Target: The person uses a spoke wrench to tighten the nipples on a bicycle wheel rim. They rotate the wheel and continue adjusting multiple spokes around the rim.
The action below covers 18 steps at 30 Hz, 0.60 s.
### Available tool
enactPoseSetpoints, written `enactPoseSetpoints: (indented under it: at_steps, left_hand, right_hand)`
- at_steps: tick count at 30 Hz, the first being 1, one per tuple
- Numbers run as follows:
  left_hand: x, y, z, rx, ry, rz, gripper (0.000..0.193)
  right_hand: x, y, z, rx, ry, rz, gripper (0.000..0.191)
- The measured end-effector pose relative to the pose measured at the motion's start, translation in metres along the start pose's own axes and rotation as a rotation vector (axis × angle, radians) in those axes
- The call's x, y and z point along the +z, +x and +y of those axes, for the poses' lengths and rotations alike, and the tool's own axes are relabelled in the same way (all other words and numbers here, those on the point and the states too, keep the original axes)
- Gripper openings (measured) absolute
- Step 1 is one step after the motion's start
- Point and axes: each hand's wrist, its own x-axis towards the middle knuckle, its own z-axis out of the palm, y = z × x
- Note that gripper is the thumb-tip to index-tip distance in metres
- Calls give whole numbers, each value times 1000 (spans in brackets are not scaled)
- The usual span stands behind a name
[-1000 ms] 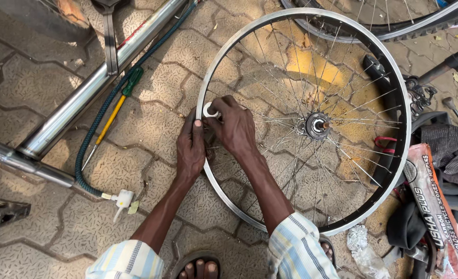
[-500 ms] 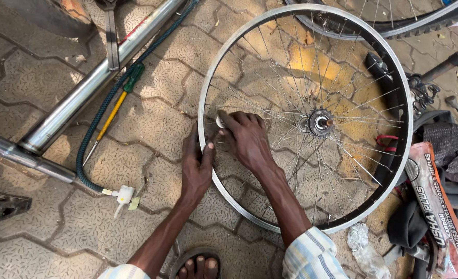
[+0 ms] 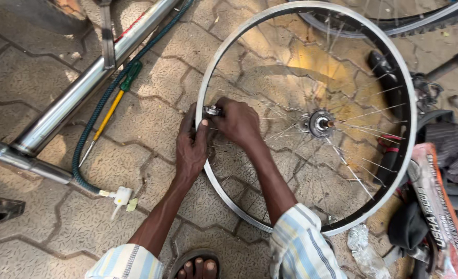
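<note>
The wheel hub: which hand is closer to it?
Right. The right hand lies inside the rim among the spokes, just left of the hub; the left hand grips the rim, farther off.

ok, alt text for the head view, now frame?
Two bare hands work at the rim of a spoked bicycle wheel lying on paving: left hand grips the rim, right hand holds a small metal tool there. A yellow-handled screwdriver lies left.

small metal tool (image 3: 212,110) mostly hidden under right hand (image 3: 238,122), second wheel (image 3: 394,20) cropped by top edge
</note>
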Motion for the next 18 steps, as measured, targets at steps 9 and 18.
enactPoseSetpoints:
  at_steps: [9, 18]
  left_hand:
    - [-11, -1, 9, -389, -147, -52, 55]
    - [-3, 8, 8, -205, -190, 3, 47]
  right_hand:
    - [6, 2, 7, -228, 31, 210, 15]
    - [9, -11, 23, -117, 161, 134, 23]
